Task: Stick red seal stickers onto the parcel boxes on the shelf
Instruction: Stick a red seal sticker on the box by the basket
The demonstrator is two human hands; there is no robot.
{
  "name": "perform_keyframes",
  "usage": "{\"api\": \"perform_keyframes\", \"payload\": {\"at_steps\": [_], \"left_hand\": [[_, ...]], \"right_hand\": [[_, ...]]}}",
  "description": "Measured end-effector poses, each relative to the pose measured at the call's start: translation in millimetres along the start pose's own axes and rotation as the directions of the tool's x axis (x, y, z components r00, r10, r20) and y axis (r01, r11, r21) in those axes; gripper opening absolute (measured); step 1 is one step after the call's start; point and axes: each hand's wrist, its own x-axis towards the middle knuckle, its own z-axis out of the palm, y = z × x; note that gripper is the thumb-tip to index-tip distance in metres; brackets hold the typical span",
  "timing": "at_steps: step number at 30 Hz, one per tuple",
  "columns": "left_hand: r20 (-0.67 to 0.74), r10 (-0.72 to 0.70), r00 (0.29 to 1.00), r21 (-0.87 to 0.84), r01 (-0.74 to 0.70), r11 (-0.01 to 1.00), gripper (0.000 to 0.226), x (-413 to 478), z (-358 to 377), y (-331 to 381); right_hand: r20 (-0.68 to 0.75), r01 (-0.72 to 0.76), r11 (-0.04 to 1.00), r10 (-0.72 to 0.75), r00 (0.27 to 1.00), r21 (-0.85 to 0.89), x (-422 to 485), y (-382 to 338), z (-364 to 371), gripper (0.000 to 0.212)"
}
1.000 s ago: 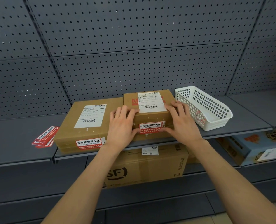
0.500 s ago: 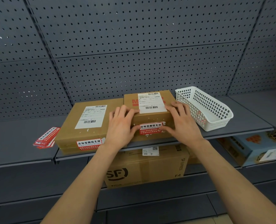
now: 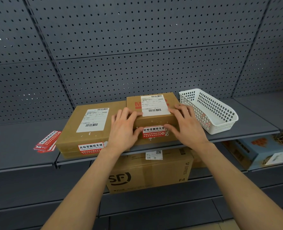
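Observation:
Two brown parcel boxes stand side by side on the grey shelf (image 3: 246, 117). The right box (image 3: 155, 121) carries a white shipping label on top and a red seal sticker (image 3: 153, 132) on its front face. My left hand (image 3: 124, 130) and my right hand (image 3: 185, 125) lie on that box's front corners, both thumbs pressing at the sticker's two ends. The flatter left box (image 3: 71, 135) bears its own red seal sticker (image 3: 91, 147) on the front edge. A loose stack of red stickers (image 3: 47, 141) lies on the shelf to the left.
A white perforated plastic basket (image 3: 220, 113) stands right of the boxes. On the shelf below sit a large SF cardboard carton (image 3: 150, 173) and a blue printed box (image 3: 260, 151). A grey pegboard wall closes the back.
Both hands stay on the right box; the thumbs have shifted slightly along the sticker's ends. The view has tilted a little, nothing else moved.

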Motion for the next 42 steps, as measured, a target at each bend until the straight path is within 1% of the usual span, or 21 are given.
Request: {"api": "perform_keyframes", "payload": {"at_steps": [4,7,12,17,19,22,25,29,35,38,40,42], "left_hand": [[0.011,-0.010,1.000,-0.008,0.010,1.000,0.056,0.7,-0.7,0.1],[0.021,-0.011,1.000,-0.020,0.011,1.000,0.055,1.0,-0.7,-0.5],[0.007,-0.003,1.000,-0.044,0.003,0.999,0.053,0.1,1.1,-3.0],[-0.040,-0.026,0.999,0.014,0.027,1.000,0.072,-0.4,6.1,5.9],[-0.072,-0.053,0.996,0.038,0.056,0.998,0.073,-0.1,10.4,13.6],[-0.106,-0.066,0.992,0.067,0.073,0.995,0.066,1.3,14.8,18.1],[-0.091,-0.053,0.994,0.056,0.059,0.997,0.064,2.3,14.3,12.8],[-0.060,-0.012,0.998,0.008,0.012,1.000,0.058,4.1,8.7,2.0],[-0.041,-0.003,0.999,-0.016,0.002,1.000,0.057,4.8,6.2,-1.9],[-0.032,-0.003,0.999,-0.022,0.002,1.000,0.056,5.4,4.3,-3.2],[-0.027,-0.004,1.000,-0.021,0.003,1.000,0.058,4.9,3.8,-2.9],[-0.011,0.007,1.000,-0.008,-0.007,1.000,0.067,2.8,2.7,-3.3]], "right_hand": [[0.002,-0.006,1.000,0.006,1.000,0.012,-0.3,-0.2,-0.3,0.068],[0.012,-0.035,0.999,0.034,0.999,0.033,-0.6,-2.6,-1.6,0.074],[-0.046,-0.096,0.994,0.098,0.994,0.046,3.3,-14.0,2.2,0.084],[-0.099,-0.117,0.993,0.118,0.988,0.009,7.6,-21.7,9.0,0.094],[-0.111,-0.129,0.992,0.127,0.986,-0.009,8.7,-24.1,11.0,0.093],[-0.116,-0.129,0.992,0.127,0.985,-0.006,9.1,-24.9,11.7,0.093],[-0.102,-0.108,0.994,0.110,0.989,0.025,7.1,-19.9,7.9,0.092],[-0.054,-0.064,0.995,0.068,0.996,0.081,2.3,-8.3,1.9,0.083],[-0.039,-0.074,0.981,0.082,0.996,0.180,1.6,-3.6,-0.9,0.076],[-0.032,-0.071,0.982,0.078,0.996,0.176,1.4,-2.0,-2.1,0.071],[-0.032,-0.076,0.982,0.083,0.996,0.175,0.9,-2.8,-2.6,0.073],[-0.009,-0.074,0.983,0.076,0.997,0.168,-0.7,-5.3,-4.9,0.084]]}}
